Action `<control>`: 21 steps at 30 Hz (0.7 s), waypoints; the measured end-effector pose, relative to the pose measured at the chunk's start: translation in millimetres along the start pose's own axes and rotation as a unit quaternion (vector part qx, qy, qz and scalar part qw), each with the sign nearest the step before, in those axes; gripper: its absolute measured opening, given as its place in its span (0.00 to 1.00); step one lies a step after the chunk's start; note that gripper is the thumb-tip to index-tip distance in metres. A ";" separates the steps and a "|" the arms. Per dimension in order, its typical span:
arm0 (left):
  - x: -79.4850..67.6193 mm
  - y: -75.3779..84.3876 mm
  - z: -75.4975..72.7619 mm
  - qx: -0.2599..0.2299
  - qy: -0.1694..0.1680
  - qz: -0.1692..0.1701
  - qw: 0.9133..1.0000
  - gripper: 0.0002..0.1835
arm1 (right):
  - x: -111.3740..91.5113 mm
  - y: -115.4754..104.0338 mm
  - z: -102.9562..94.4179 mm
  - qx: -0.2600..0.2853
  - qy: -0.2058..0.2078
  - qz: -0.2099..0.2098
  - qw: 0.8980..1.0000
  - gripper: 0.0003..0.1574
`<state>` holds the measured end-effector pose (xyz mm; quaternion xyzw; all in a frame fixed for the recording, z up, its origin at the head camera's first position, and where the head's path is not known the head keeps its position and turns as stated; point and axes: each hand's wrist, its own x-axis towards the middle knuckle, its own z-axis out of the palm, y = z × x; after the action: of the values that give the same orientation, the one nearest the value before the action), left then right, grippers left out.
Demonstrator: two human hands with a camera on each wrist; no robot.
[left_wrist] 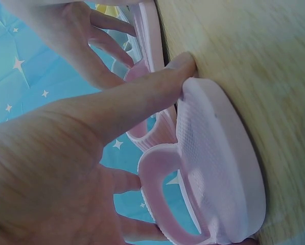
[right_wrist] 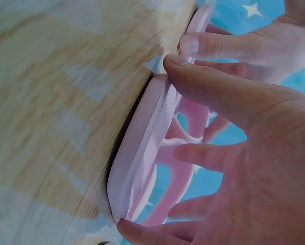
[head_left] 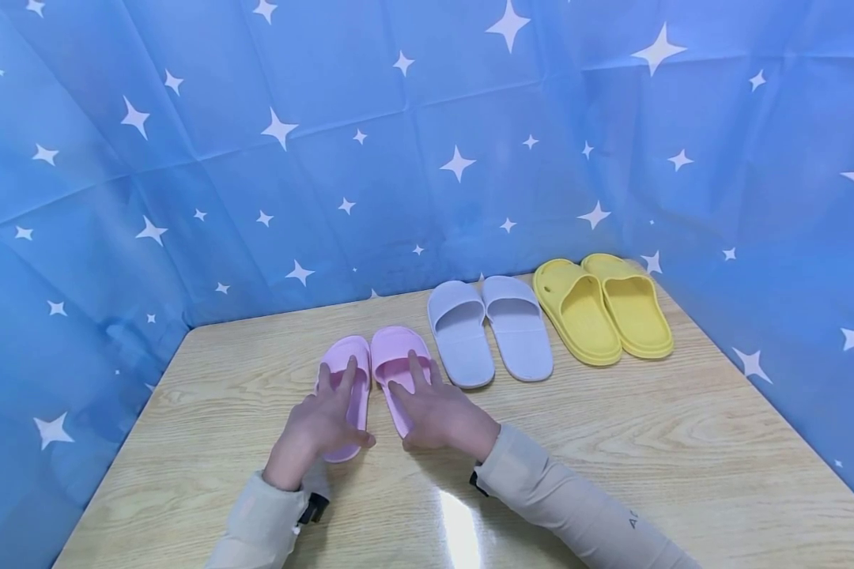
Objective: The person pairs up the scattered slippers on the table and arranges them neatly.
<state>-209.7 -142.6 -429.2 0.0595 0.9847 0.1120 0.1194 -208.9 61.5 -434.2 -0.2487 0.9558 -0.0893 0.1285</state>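
Observation:
A pair of pink slippers lies side by side on the table, toes pointing to the back. My left hand (head_left: 319,420) spans the left pink slipper (head_left: 346,348), thumb at its inner edge and spread fingers across the strap and outer side. In the left wrist view, the thumb tip meets the rim of the slipper's textured footbed (left_wrist: 206,148). Over the right pink slipper (head_left: 398,340), my right hand (head_left: 444,412) holds its two sides between thumb and fingers. The right wrist view has the little finger at the sole's (right_wrist: 134,158) outer edge.
Right of the pink pair stand light lavender slippers (head_left: 466,357), close to the right hand's fingers. Yellow slippers (head_left: 591,328) sit beyond them near the table's back right corner. A blue star-patterned cloth (head_left: 370,197) borders the wooden table (head_left: 612,442) at the back and sides.

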 end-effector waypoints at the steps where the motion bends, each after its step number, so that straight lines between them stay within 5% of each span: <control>1: 0.0 0.0 0.0 0.000 0.000 0.000 1.000 0.72 | 0.1 0.0 0.0 0.000 0.001 0.000 1.000 0.58; 21: -0.3 -0.2 -0.1 0.003 0.000 0.004 1.000 0.72 | 1.0 0.3 0.8 0.003 0.002 0.000 1.000 0.58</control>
<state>-209.4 -142.9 -429.1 0.0640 0.9848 0.1097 0.1183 -209.6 61.2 -435.3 -0.2480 0.9559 -0.0923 0.1272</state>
